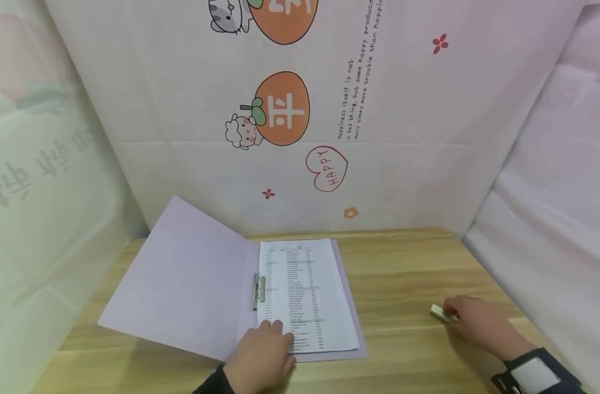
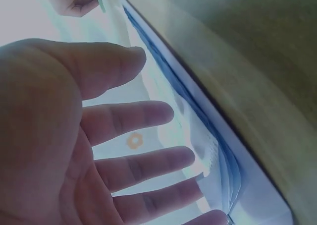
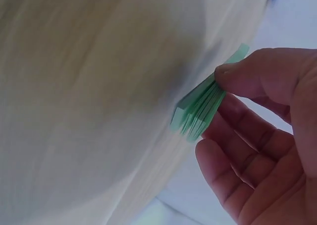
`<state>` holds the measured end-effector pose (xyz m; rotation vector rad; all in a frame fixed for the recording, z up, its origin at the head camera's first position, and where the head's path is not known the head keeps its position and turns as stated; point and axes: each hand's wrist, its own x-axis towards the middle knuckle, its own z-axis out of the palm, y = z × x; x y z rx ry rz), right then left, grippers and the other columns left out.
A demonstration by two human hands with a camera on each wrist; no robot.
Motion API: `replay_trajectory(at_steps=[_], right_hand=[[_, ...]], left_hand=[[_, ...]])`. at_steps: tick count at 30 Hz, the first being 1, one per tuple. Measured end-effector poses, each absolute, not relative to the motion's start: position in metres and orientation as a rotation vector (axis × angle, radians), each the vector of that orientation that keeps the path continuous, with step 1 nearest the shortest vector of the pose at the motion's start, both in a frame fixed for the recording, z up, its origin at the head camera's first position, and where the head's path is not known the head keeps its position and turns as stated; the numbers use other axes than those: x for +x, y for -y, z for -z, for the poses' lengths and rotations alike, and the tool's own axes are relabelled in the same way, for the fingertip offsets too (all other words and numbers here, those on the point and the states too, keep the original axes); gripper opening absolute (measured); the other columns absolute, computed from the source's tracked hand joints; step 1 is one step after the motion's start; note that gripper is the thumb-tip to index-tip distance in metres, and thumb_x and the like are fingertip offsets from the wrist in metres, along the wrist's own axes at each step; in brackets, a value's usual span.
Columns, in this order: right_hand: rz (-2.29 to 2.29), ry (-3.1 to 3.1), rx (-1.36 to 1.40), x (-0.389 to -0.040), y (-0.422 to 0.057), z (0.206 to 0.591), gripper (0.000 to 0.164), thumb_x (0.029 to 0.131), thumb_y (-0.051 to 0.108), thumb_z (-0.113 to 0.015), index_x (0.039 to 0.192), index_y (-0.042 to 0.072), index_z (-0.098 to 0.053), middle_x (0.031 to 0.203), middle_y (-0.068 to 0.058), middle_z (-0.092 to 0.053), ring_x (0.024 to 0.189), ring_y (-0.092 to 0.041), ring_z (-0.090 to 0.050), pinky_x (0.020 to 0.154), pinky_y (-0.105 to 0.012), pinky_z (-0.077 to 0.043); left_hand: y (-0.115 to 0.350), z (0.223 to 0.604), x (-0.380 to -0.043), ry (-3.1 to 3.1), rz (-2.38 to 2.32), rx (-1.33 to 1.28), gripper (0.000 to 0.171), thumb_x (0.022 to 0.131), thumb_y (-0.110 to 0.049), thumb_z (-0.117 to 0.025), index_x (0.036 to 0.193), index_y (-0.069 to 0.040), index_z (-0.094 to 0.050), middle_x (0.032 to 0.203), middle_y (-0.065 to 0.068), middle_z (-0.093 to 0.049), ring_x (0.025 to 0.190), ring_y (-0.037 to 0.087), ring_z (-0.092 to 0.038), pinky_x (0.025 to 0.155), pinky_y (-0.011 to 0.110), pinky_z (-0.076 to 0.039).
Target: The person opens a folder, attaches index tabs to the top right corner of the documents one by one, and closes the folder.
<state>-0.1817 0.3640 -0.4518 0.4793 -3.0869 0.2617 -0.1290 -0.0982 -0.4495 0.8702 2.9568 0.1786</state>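
Green paper slips (image 3: 199, 110) are pinched in the right hand (image 1: 479, 324).

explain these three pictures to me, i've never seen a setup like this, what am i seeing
There is no machine here, just a person's two bare hands. The wide picture comes from a camera worn on the head; the two close ones come from cameras on each wrist. On the wood-grain table lies an open lilac folder, with printed sheets and a metal clip at their left edge. The left hand, fingers spread, is by the sheets' lower edge. The right hand pinches a small pad of green slips.
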Motion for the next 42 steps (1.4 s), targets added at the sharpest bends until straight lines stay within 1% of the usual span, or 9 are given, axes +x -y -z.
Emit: replay_trajectory(at_steps=[3,7,12,15,20,24,31,36,42], right_hand=[[-0.305,3.027,0.514,-0.180,-0.356,0.447,0.020,0.076,0.003,-0.076,0.087,0.018,-0.067,0.083,0.005,-0.065,0.073,-0.016,-0.061,0.064,-0.041,-0.053],[-0.380,2.981,0.506,-0.179,-0.340,0.440,0.018,0.077,0.005,-0.075,0.089,0.016,-0.069,0.082,0.008,-0.064,0.072,-0.013,-0.059,0.063,-0.037,-0.051],[-0.462,2.956,0.507,-0.181,-0.319,0.432,0.017,0.078,0.005,-0.075,0.090,0.016,-0.069,0.083,0.009,-0.064,0.073,-0.011,-0.059,0.064,-0.035,-0.051],[-0.484,2.925,0.539,-0.184,-0.308,0.428,0.018,0.079,0.004,-0.075,0.090,0.017,-0.069,0.084,0.009,-0.064,0.075,-0.010,-0.060,0.066,-0.035,-0.052],[-0.511,2.878,0.575,-0.187,-0.293,0.419,0.016,0.081,0.004,-0.074,0.090,0.016,-0.069,0.085,0.009,-0.063,0.075,-0.010,-0.059,0.065,-0.033,-0.051],[-0.534,2.867,0.588,-0.185,-0.281,0.410,0.015,0.082,0.006,-0.076,0.090,0.017,-0.069,0.085,0.010,-0.063,0.075,-0.008,-0.058,0.064,-0.032,-0.051],[-0.586,2.797,0.665,-0.182,-0.256,0.395,0.015,0.084,0.007,-0.075,0.092,0.018,-0.070,0.087,0.012,-0.061,0.077,-0.005,-0.057,0.065,-0.030,-0.051],[-0.634,2.733,0.737,-0.180,-0.236,0.387,0.017,0.084,0.007,-0.077,0.093,0.019,-0.070,0.090,0.014,-0.061,0.079,-0.004,-0.058,0.066,-0.028,-0.052],[-0.635,2.602,0.863,-0.179,-0.212,0.377,0.020,0.083,0.006,-0.078,0.093,0.021,-0.069,0.091,0.016,-0.061,0.080,-0.003,-0.058,0.068,-0.030,-0.053]], left_hand=[[0.099,0.446,-0.129,-2.949,-0.195,0.885,0.027,0.089,-0.042,-0.069,0.091,-0.015,-0.071,0.075,-0.003,-0.048,0.069,0.014,-0.046,0.056,0.032,-0.041],[0.101,0.439,-0.129,-2.938,-0.239,0.923,0.027,0.090,-0.040,-0.070,0.094,-0.014,-0.073,0.079,-0.004,-0.053,0.072,0.012,-0.049,0.059,0.031,-0.045],[0.103,0.429,-0.131,-2.971,-0.307,0.976,0.028,0.091,-0.035,-0.068,0.104,-0.012,-0.075,0.098,0.001,-0.064,0.084,0.017,-0.060,0.068,0.035,-0.053],[0.104,0.424,-0.132,-2.996,-0.337,0.983,0.029,0.091,-0.034,-0.067,0.108,-0.011,-0.074,0.106,0.004,-0.066,0.093,0.021,-0.063,0.073,0.038,-0.054],[0.105,0.418,-0.135,-3.002,-0.429,0.996,0.029,0.094,-0.033,-0.066,0.110,-0.010,-0.074,0.110,0.003,-0.067,0.100,0.021,-0.063,0.080,0.039,-0.054],[0.104,0.414,-0.135,-3.023,-0.541,1.021,0.024,0.095,-0.029,-0.065,0.107,-0.011,-0.073,0.108,-0.001,-0.066,0.100,0.018,-0.063,0.079,0.037,-0.054],[0.098,0.415,-0.137,-3.109,-0.855,1.072,0.020,0.094,-0.019,-0.064,0.110,-0.010,-0.071,0.117,0.001,-0.067,0.110,0.018,-0.063,0.089,0.039,-0.052],[0.092,0.414,-0.141,-3.156,-1.134,1.126,0.021,0.089,-0.014,-0.068,0.110,-0.011,-0.071,0.114,-0.001,-0.068,0.109,0.016,-0.064,0.090,0.037,-0.052],[0.084,0.407,-0.143,-3.137,-1.291,1.150,0.020,0.088,-0.010,-0.069,0.108,-0.012,-0.072,0.107,-0.004,-0.069,0.091,0.008,-0.063,0.077,0.030,-0.054]])
